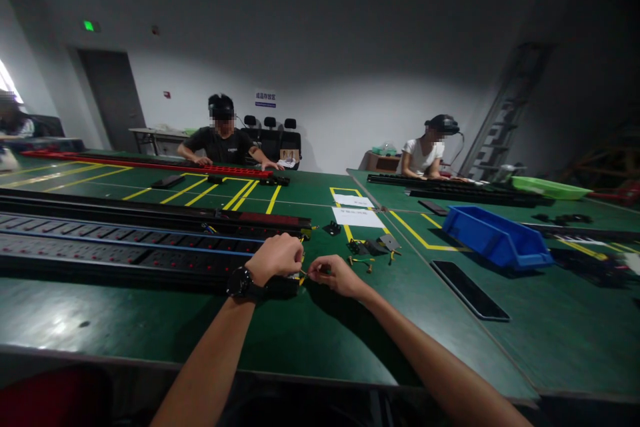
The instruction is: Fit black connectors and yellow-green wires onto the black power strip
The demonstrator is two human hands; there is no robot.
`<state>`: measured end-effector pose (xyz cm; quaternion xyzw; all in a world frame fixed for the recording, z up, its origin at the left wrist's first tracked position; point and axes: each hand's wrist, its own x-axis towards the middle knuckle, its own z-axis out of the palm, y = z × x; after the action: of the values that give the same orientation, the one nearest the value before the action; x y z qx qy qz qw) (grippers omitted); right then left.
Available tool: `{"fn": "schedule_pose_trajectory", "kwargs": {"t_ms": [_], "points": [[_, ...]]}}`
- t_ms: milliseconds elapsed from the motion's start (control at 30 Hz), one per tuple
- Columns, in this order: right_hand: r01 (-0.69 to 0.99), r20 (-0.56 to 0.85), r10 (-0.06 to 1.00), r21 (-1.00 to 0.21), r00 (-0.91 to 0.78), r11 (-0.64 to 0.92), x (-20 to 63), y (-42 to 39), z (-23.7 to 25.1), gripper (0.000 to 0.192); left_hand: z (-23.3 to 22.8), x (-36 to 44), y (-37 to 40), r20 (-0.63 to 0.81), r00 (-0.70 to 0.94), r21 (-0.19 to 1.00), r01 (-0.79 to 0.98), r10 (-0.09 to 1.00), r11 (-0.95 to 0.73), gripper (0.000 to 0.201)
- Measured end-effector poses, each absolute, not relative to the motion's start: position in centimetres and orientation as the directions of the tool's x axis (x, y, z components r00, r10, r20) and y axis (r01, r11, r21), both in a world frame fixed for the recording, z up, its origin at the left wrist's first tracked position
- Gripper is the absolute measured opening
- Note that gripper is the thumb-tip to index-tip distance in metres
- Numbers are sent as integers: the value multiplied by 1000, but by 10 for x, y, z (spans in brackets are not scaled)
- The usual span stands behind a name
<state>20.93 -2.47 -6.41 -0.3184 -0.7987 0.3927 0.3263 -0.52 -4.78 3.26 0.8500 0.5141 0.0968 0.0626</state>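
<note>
Pretty dim room overall, with the back wall lit brightest in the middle and falling off to near black in the upper corners. There's a soft glare patch on the green table at lower left, and the arms throw faint shadows toward the near edge. Wide-angle lens bends straight lines near the edges, and small parts by the left hand and right hand look soft and grainy.

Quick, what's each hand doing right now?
Left hand: closed, gripping the end of the black power strip.
Right hand: closed, pinching a small tool; exact kind unclear.
</note>
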Motion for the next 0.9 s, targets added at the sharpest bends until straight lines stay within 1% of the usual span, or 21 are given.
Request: {"fn": "schedule_pose_trajectory", "kwargs": {"t_ms": [167, 433, 567, 733, 900], "points": [[248, 270, 769, -841, -579, 482, 209, -26, -63, 20, 32, -4, -47, 85, 460, 203, 860, 884, -468, 13], [251, 261, 790, -853, -554, 458, 208, -23, -69, 27, 29, -2, -49, 130, 467, 183, 856, 875, -484, 11], [259, 264, 789, -847, -554, 465, 208, -25, -67, 25, 24, -2, -48, 139, 467, 166, 858, 873, -486, 11], [257, 286, 784, -836, -551, 485, 208, -27, -65, 22, 22, -5, -47, 155, 479, 153, 853, 864, -500, 16], [269, 267, 784, -836, -561, 477, 209, -27, -64, 22, 31, -5, -52, 136, 481, 173, 850, 866, -498, 13]]}}
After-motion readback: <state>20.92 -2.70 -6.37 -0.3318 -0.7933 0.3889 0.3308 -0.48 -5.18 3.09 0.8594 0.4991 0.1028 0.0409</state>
